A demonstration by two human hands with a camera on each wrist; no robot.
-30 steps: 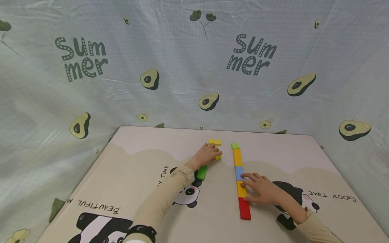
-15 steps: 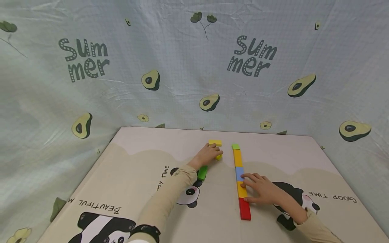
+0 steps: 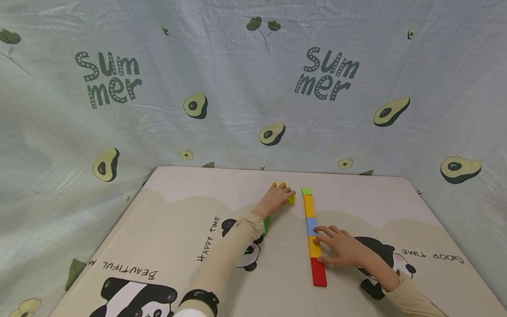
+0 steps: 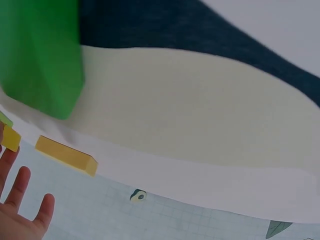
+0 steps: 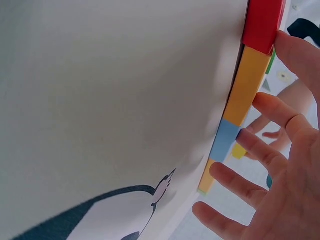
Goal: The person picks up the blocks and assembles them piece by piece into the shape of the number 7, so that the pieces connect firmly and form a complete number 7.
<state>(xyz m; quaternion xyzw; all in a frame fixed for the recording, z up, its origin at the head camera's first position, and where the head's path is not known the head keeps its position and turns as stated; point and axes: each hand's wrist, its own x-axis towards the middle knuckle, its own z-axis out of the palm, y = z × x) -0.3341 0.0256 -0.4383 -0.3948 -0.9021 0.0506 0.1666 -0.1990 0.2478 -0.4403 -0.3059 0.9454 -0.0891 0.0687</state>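
- Left hand [image 3: 275, 199] of mine, palm downward, pinches one pinched yellow block [image 3: 292, 200] at the ends of its fingers [image 4: 19, 187]; if this block touches the surface [image 3: 285, 268], I cannot tell.
- Just beyond this hand lies one loose yellow block [image 4: 66, 155], which the hand partly covers in the head view.
- On my body's side of the left hand, near its wrist, lies the green block [image 4: 42, 60]; my left sleeve [image 3: 225, 246] hides a part of it.
- To the right of the left hand, and apart from it, one straight row [image 3: 312, 230] of blocks runs away from me.
- Right hand [image 5: 285, 195] of mine is beside this row, on its right side, with the fingers spread apart and extended; it does not grip.
- Its thumb touches near the joint of the red block [image 5: 262, 25] and the nearer orange block [image 5: 246, 82]; the next two fingers touch the nearer orange block and the blue block [image 5: 226, 140].
- Beyond the right hand, the row continues with the farther orange block [image 3: 309, 206] and ends with the light green block [image 3: 306, 191].
- Under my right wrist is a printed panda [image 3: 376, 244].
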